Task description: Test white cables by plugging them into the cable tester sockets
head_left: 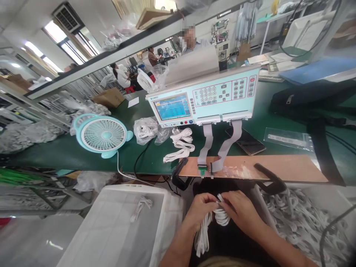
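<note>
My left hand (pixel 202 208) and my right hand (pixel 238 208) are close together in front of the bench edge, both closed on a coiled white cable (pixel 204 239). One part of the bundle hangs below my left fingers; another loop sits between the two hands. A white connector end (pixel 220 197) sticks up by my right fingertips. Just beyond the hands, two grey ribbon cables (pixel 206 144) run from a light-blue tester (pixel 203 97) with a lit screen to small connector boards (pixel 202 170) on a wooden strip (pixel 278 167).
Black clamps (pixel 180 176) grip the wooden strip. Bundled white cables (pixel 182 142), a turquoise fan (pixel 104 134) and a phone (pixel 247 141) lie on the green bench. At left, a white bin (pixel 111 222) holds one cable bundle; at right, a box (pixel 274 218) holds many. People work beyond.
</note>
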The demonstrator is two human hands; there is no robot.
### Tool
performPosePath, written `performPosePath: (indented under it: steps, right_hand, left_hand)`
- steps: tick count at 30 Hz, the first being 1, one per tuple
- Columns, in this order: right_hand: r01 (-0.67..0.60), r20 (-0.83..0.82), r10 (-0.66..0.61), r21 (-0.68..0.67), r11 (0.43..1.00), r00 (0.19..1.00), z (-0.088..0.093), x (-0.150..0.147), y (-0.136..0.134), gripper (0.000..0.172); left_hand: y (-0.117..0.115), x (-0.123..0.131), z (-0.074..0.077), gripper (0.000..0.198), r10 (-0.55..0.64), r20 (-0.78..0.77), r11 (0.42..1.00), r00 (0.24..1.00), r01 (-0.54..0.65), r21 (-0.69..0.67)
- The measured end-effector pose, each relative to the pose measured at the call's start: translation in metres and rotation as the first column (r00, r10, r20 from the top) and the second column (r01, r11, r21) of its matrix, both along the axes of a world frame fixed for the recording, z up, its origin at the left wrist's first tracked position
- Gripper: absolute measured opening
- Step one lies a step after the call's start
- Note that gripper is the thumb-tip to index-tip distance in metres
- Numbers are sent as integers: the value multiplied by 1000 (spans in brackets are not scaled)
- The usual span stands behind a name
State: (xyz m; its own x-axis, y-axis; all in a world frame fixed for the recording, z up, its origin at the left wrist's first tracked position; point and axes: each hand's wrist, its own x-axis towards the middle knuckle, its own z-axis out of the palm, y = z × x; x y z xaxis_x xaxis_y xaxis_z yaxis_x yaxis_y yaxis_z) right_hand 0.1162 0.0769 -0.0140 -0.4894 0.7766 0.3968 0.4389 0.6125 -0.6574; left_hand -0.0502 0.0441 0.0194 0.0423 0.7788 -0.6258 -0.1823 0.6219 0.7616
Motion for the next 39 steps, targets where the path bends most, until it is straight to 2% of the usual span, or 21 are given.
performPosePath:
  steps: [2, 4, 5, 7, 8, 9, 10, 12, 15, 19, 22, 24, 25, 27, 31, 35, 39]
  right_hand:
    - [39, -56, -41, -26, 999, 998, -1, -7, 6, 9]
    - [30, -166, -66, -206, 978, 984, 2, -14, 11, 15]
    - [5, -235, -95, -356, 935, 967, 3, -18, 13, 19]
    - [-67, -339, -195, -627, 776, 920, 6, -27, 16, 29]
    - [-99, -365, -240, -707, 701, 900, 8, -31, 17, 33]
    - [-124, -379, -270, -751, 649, 885, 8, -35, 18, 36]
    - [-139, -388, -282, -769, 624, 877, 8, -38, 19, 37]
    - [-159, -406, -284, -772, 616, 869, 6, -43, 20, 37]
    - [-181, -431, -320, -790, 586, 844, 4, -46, 21, 37]
    - [-212, -450, -353, -812, 543, 820, 9, -47, 21, 38]
    - [-281, -467, -419, -857, 432, 779, 17, -49, 21, 37]
    - [-344, -481, -485, -872, 347, 731, 22, -51, 22, 35]
    - [-370, -484, -519, -875, 313, 705, 24, -53, 22, 34]
    - [-406, -486, -566, -872, 272, 665, 26, -56, 23, 35]
    - [-470, -528, -573, -843, 263, 626, 25, -57, 24, 35]
    - [-404, -501, -521, -866, 295, 691, 25, -51, 28, 33]
    - [-328, -460, -490, -884, 334, 741, 23, -47, 31, 35]
  left_hand:
    - [5, 0, -1, 26, 28, -17, 1000, 999, -27, 14]
    - [7, 1, -4, 25, 122, -14, 990, 992, -121, 78]
    - [7, 2, -6, 25, 183, -9, 977, 983, -180, 116]
    - [7, 3, -12, 24, 292, 6, 941, 956, -289, 178]
    - [7, 3, -15, 25, 341, 12, 921, 940, -336, 197]
    - [7, 3, -17, 25, 380, 20, 903, 925, -375, 209]
    - [7, 2, -19, 25, 408, 32, 889, 912, -405, 211]
    - [8, 2, -21, 26, 421, 60, 883, 905, -424, 202]
    - [11, -1, -22, 26, 364, 66, 908, 929, -370, 195]
    - [14, -14, -20, 26, 250, -22, 948, 968, -240, 208]
    - [16, -29, -10, 25, 39, -122, 970, 992, -8, 244]
    - [19, -37, 0, 25, -104, -177, 957, 979, 147, 252]
    - [20, -40, 4, 25, -154, -203, 946, 967, 203, 252]
    - [24, -40, 9, 22, -160, -227, 934, 961, 222, 282]
    - [29, -29, 4, 23, 33, -221, 914, 975, 60, 402]
    - [30, -21, -4, 31, 181, -221, 887, 958, -62, 458]
    - [31, -19, -8, 35, 232, -184, 877, 955, -123, 465]
